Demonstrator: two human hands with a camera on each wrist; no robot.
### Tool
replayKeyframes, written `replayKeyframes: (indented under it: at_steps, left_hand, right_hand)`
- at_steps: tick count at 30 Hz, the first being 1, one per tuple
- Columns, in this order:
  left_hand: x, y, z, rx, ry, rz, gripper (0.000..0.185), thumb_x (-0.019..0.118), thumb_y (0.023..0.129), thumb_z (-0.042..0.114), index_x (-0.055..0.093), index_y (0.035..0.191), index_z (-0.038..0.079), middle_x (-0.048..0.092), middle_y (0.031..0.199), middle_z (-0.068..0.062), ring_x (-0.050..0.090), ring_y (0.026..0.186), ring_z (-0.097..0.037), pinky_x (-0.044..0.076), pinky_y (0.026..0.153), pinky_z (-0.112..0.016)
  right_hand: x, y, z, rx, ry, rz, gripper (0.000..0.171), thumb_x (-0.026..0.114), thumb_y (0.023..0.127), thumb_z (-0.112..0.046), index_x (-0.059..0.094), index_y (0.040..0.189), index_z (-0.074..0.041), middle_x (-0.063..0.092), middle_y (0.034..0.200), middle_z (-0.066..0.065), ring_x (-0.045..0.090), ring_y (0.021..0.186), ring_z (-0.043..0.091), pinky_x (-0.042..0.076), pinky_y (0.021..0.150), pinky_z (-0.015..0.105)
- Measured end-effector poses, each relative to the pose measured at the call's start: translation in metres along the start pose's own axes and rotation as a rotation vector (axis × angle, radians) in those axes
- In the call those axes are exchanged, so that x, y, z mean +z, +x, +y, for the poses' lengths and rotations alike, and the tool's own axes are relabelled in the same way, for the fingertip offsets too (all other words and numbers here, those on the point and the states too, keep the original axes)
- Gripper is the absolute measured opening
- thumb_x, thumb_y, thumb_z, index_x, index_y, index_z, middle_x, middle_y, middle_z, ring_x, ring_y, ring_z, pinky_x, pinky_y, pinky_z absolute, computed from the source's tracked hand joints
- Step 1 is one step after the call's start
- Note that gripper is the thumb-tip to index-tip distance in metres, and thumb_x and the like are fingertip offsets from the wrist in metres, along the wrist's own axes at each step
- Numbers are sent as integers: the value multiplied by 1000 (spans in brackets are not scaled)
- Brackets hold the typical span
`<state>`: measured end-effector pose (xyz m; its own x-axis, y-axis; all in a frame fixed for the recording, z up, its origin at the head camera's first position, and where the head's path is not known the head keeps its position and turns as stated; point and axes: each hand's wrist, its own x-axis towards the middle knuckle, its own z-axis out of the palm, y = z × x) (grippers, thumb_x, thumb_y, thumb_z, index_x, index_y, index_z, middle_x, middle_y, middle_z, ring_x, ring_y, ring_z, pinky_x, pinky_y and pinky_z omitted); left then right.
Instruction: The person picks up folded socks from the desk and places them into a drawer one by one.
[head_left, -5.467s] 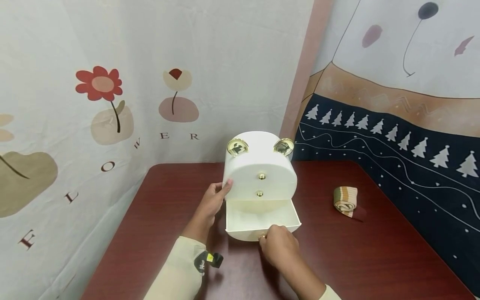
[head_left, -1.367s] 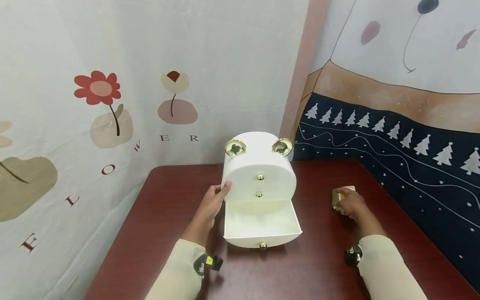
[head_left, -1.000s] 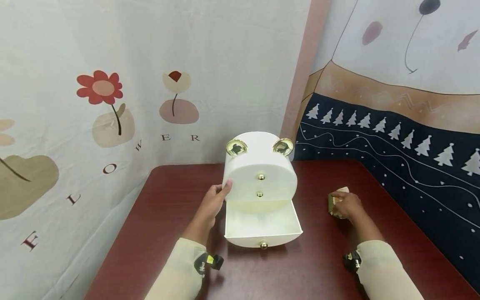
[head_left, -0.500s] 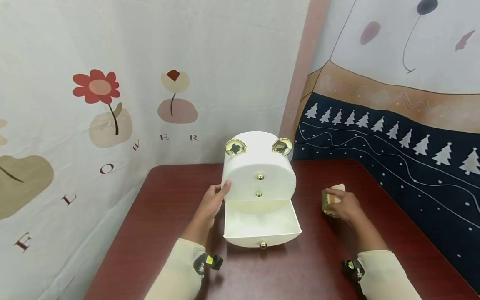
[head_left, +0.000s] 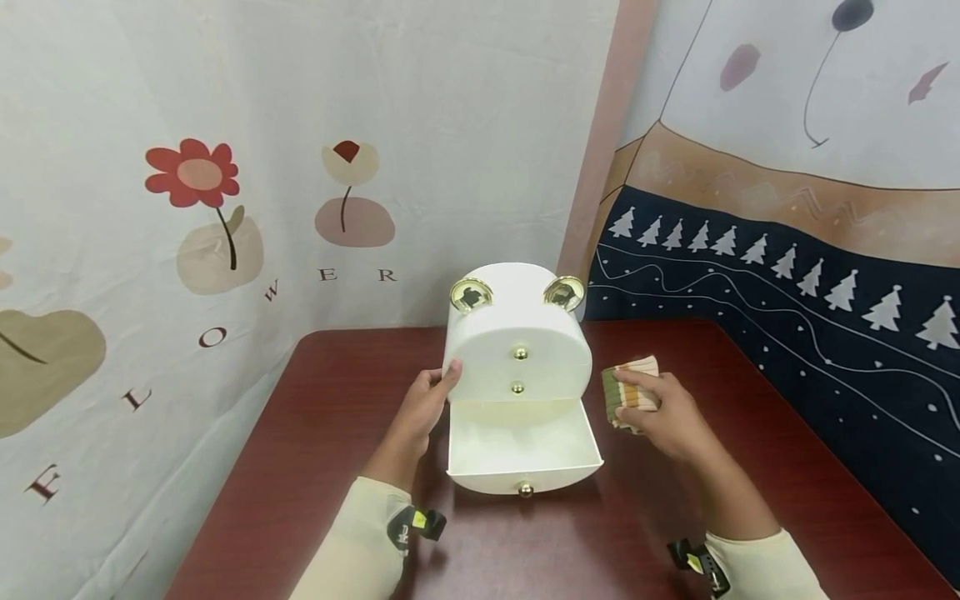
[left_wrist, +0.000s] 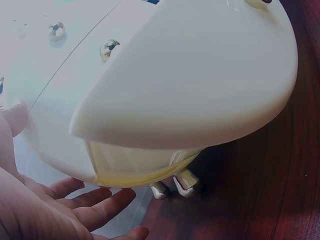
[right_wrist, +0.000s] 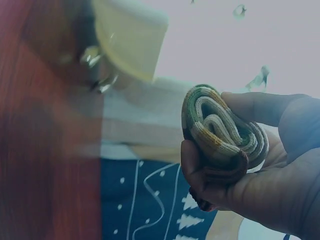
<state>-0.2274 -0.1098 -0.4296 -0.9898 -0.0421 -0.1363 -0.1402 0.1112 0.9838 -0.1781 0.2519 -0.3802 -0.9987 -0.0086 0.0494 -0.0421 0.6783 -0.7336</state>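
Note:
A white drawer box (head_left: 517, 333) with a rounded top and gold knobs stands on the table. Its bottom drawer (head_left: 525, 442) is pulled out toward me, and nothing lies in it. My left hand (head_left: 426, 408) rests on the box's left side, thumb at the front edge; the left wrist view shows its fingers (left_wrist: 107, 207) fairly straight and spread along the box. Just right of the drawer, my right hand (head_left: 667, 412) pinches a rolled-up striped sock (head_left: 626, 396) in green, cream and mustard. Its coiled end faces the right wrist camera, the sock (right_wrist: 215, 132) between thumb and fingers.
Two gold round ears (head_left: 472, 294) stick up from the box's top. The dark red wooden table (head_left: 337, 417) ends at a printed white curtain (head_left: 450, 125) behind and a navy tree-patterned one (head_left: 750, 292) on the right.
The right hand has let go of the drawer knob, taken hold of the sock at the right, lifted it and carried it left toward the drawer. The left hand stays at the box's side.

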Motion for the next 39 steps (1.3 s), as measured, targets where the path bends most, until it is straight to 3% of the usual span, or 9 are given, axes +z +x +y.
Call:
replayKeyframes:
  at_steps: [12,17,25,31,39]
  left_hand:
    - [0,-2,-1,-9,0,4,74,62,108,60,48,150,1,53,155,-26,47,150,-44,29,130,-66]
    - [0,-2,0,-2,-3,4,73,63,108,59,49,150,1,54,154,-26,48,149,-43,30,130,-65]
    - [0,-2,-1,17,-13,-1,71,62,109,57,49,149,-1,55,151,-26,50,147,-42,32,130,-64]
    - [0,-2,-1,30,-29,-4,68,62,110,54,51,147,-1,57,148,-25,52,142,-40,34,127,-62]
    - [-2,-2,-1,29,-19,-8,72,61,109,58,50,150,0,57,149,-25,53,139,-39,35,126,-62]
  right_hand:
    - [20,-10,-23,-134,55,-76,57,85,89,-8,71,144,-9,56,124,26,61,101,29,58,70,30]
    - [35,-10,-30,-170,64,-104,55,87,86,-6,74,139,-11,59,124,24,61,99,27,56,74,30]
    - [62,-9,-42,-202,73,-132,54,90,85,-6,76,137,-14,61,129,24,61,100,26,53,79,32]
    - [82,-8,-47,-183,64,-119,52,92,84,-7,78,133,-15,64,122,21,60,95,23,51,78,33]
    - [103,-3,-47,-243,39,-136,47,91,82,-3,78,128,-8,72,118,19,61,95,20,51,84,35]
